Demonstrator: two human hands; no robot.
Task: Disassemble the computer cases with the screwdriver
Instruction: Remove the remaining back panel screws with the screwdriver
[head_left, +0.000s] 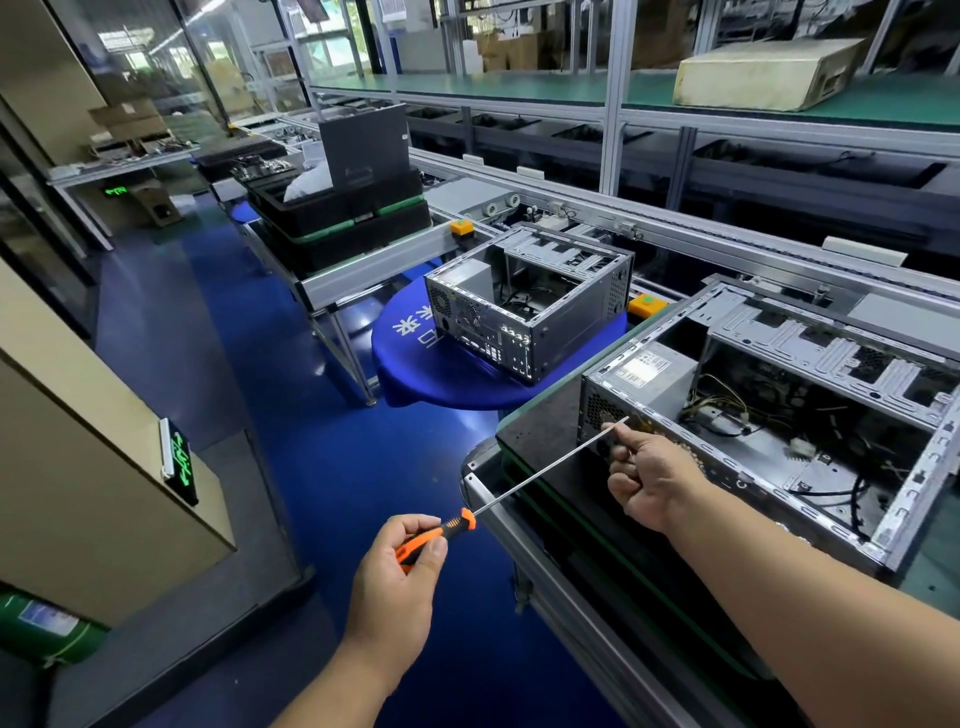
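Nearest: left hand (402, 558) curled round the orange-and-black handle of the screwdriver (519, 488), thumb lying along the top of the grip. From that grip, long bare shaft running up and to the right, tip ending at the rear panel of the near computer case (779, 415), beside the fan grille of the power supply (639, 384).

Just past the tip: right hand (652, 480), fingers bent and pinched together near the end of the shaft against the case's rear edge; whether pinching the shaft itself or a small screw, cannot tell. Forearm reaching in from the lower right.

Near case lying on its side with the panel off, open face up, resting on a dark mat (540, 431) at the end of the workbench (498, 525). Inside, right of the pinch: yellow and black wires, metal drive bays.

Further up from the tip: 2nd computer case (524, 306), also open on top, sitting on a blue round stool cover (415, 364) with white characters. Beyond it, 2 orange-and-yellow button boxes on the conveyor rail (675, 234).

Farthest, up and left of the handle grip: stacked black trays (343, 218) with a dark panel standing in them. Upper right, on a green shelf: a yellowed beige box (763, 73).
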